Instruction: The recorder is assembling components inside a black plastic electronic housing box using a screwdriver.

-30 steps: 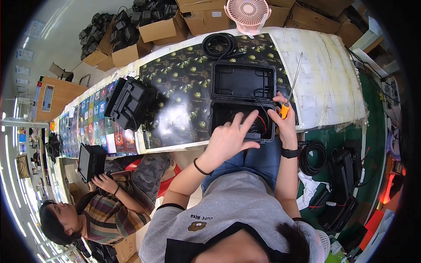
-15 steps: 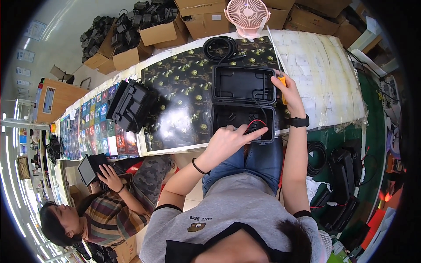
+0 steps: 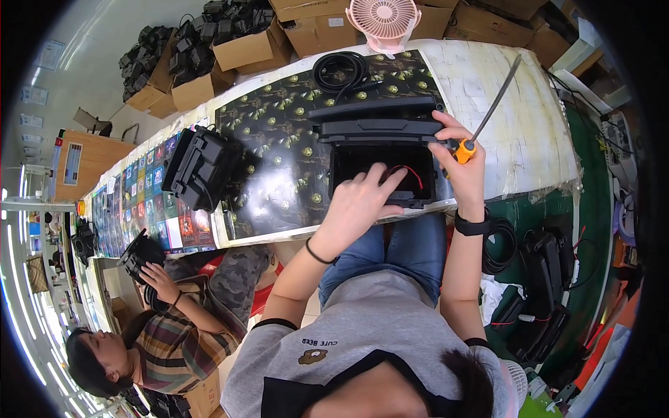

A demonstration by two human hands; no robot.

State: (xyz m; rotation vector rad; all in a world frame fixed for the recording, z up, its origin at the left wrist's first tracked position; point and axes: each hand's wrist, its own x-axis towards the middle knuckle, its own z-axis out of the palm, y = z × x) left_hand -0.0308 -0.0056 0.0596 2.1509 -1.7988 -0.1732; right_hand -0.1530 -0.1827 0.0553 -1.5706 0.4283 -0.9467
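A black plastic case (image 3: 423,195) stands at the table's front edge, its hinged lid (image 3: 380,128) partly raised and tilted toward me. My left hand (image 3: 357,207) reaches over the case's near wall, fingers apart, their tips inside beside a thin red wire (image 3: 416,174). Whether they touch the wire I cannot tell. My right hand (image 3: 463,167) is closed around a screwdriver (image 3: 463,150) with an orange handle, its long shaft pointing up and right. The same hand's thumb and fingers also pinch the lid's right side. The case's dark interior is largely hidden.
Behind the case lies a coiled black cable (image 3: 341,72); a pink fan (image 3: 384,19) stands at the far edge. Another black case (image 3: 202,167) sits to the left. A co-worker's hand (image 3: 160,280) holds a black case. Dark parts (image 3: 542,272) lie at the right.
The lid has swung up from lying open flat and now leans over the case. My right hand tilted the screwdriver rightward. My left fingers moved left and in from the front rim.
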